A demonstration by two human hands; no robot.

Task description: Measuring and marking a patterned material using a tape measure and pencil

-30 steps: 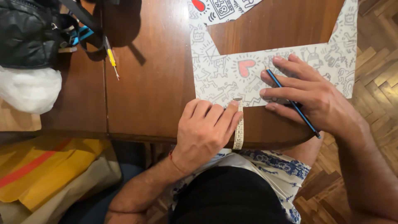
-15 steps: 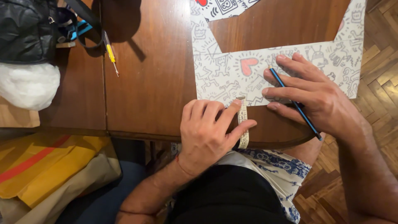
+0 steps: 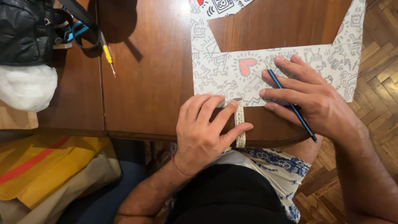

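Head view: over the last second the left hand [image 3: 203, 132] slid forward, thumb now pinning the tape measure [image 3: 239, 124] at the patterned paper [image 3: 219, 74] edge near the counter's [image 3: 145, 83] front. Right hand [image 3: 306, 99] still grips the pencil [image 3: 290, 103], flat on the paper.

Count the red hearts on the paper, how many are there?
2 show. One red heart is on the printed paper just left of the right hand; part of another peeks in at the top edge. Hands may hide more.
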